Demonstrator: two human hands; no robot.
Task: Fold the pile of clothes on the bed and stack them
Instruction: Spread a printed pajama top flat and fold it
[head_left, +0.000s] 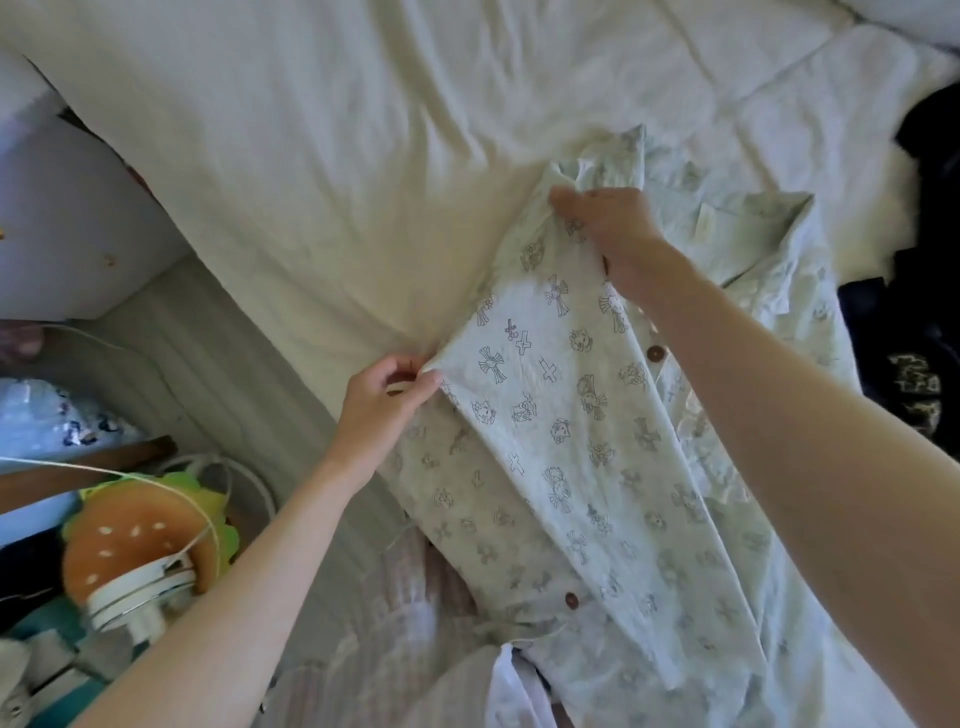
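A pale green button-up shirt (597, 431) printed with small crosses and figures lies spread on the white bed sheet (322, 156), collar toward the far right. My left hand (379, 410) pinches the shirt's left edge near the mattress side. My right hand (608, 228) grips a fold of the fabric higher up, close to the shoulder and sleeve. Between the two hands a panel of the shirt is lifted and turned over. Brown buttons show along the placket.
Dark clothes (914, 312) lie heaped at the bed's right edge. Left of the bed on the floor sit a burger-shaped cushion (145, 530), a white cable (156, 483), a small white fan (140, 597) and a pale cabinet (67, 223). White cloth (509, 680) lies near the bottom.
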